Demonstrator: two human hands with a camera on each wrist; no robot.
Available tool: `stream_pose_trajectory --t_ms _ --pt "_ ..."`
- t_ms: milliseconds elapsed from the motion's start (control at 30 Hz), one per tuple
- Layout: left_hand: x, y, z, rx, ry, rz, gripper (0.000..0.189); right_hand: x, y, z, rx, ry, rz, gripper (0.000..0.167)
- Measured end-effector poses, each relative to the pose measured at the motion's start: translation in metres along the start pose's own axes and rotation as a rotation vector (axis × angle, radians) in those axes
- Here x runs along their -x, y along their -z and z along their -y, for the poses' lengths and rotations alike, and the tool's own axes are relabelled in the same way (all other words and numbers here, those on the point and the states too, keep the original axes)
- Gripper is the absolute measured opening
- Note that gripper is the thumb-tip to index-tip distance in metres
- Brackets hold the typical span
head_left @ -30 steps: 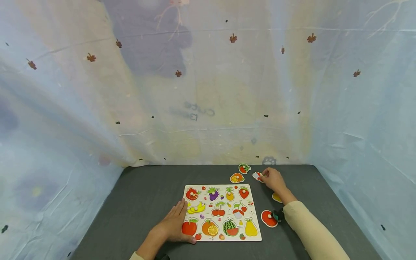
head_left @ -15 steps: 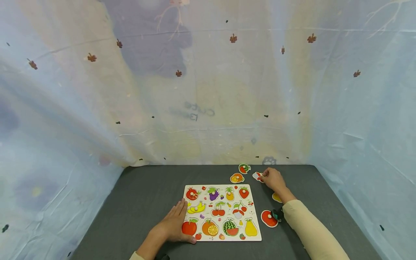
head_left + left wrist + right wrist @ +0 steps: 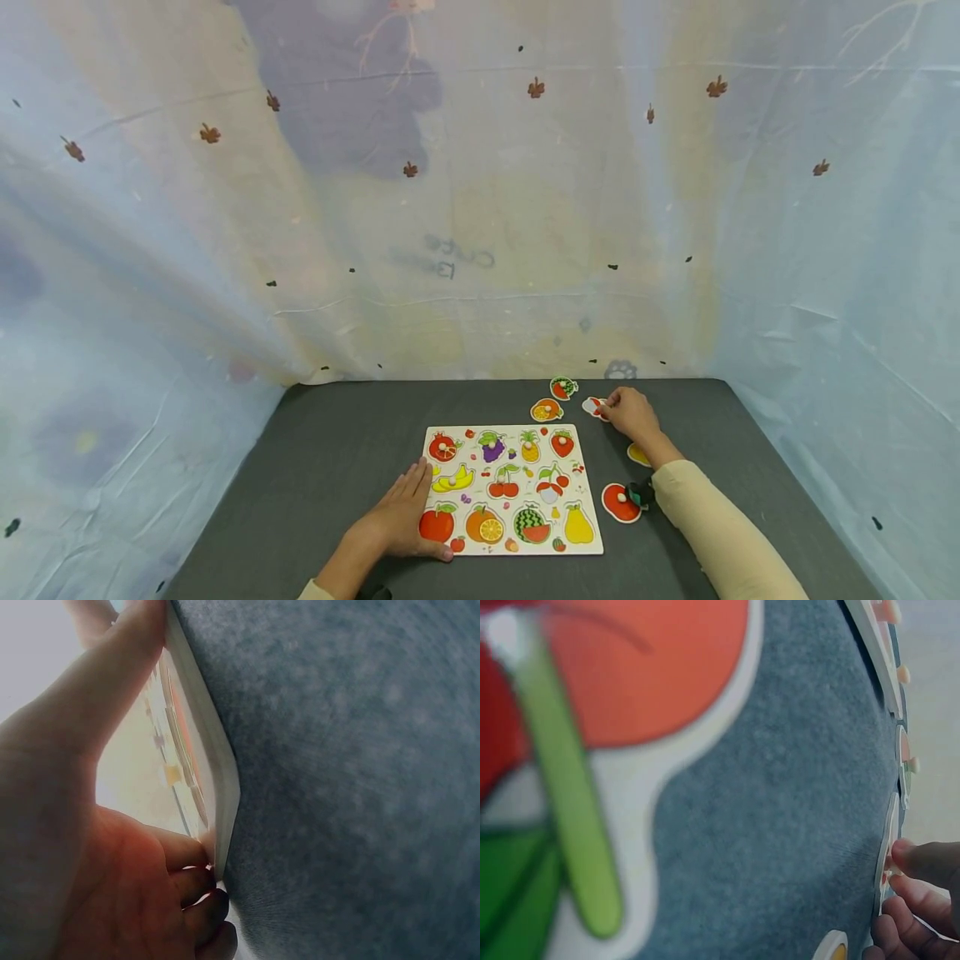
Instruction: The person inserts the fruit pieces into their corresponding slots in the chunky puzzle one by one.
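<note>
My left hand [image 3: 405, 515] rests at the left front corner of a white fruit puzzle board [image 3: 525, 548]. Its fingers lie along the left edge and its thumb along the front edge; the left wrist view shows fingertips [image 3: 206, 907] right at the board's side. Beyond the board's far right corner, my right hand [image 3: 632, 412] pinches a red-and-white fruit puzzle piece [image 3: 592, 406] at its knob, with thumb and forefinger meeting there in the right wrist view. The hand partly covers this piece, which lies close over the dark table.
Left of that piece lie a watermelon piece [image 3: 562, 388] and an orange piece [image 3: 546, 410]. A yellow piece [image 3: 637, 454] is partly under the right forearm. Near the right wrist lies a red apple-like piece [image 3: 621, 503]. A patterned curtain [image 3: 480, 208] surrounds the dark table [image 3: 337, 442].
</note>
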State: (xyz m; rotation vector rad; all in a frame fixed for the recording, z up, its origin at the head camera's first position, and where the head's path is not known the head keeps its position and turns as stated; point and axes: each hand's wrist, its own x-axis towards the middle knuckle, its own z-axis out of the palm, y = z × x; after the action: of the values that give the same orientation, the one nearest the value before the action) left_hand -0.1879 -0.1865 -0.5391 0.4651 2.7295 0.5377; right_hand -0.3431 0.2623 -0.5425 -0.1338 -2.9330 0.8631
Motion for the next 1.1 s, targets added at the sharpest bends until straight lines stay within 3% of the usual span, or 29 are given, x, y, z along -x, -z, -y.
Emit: stream_pose_trajectory --t_ms 633,1100 --pt "-0.002 -0.002 0.004 -0.005 0.000 -0.001 0.143 0.019 0.010 0.015 -0.008 0.056 -0.051 0.020" --pt "-0.002 -0.002 0.003 0.006 -0.002 0.003 0.142 0.041 0.014 0.027 -0.014 0.154 -0.086 0.017"
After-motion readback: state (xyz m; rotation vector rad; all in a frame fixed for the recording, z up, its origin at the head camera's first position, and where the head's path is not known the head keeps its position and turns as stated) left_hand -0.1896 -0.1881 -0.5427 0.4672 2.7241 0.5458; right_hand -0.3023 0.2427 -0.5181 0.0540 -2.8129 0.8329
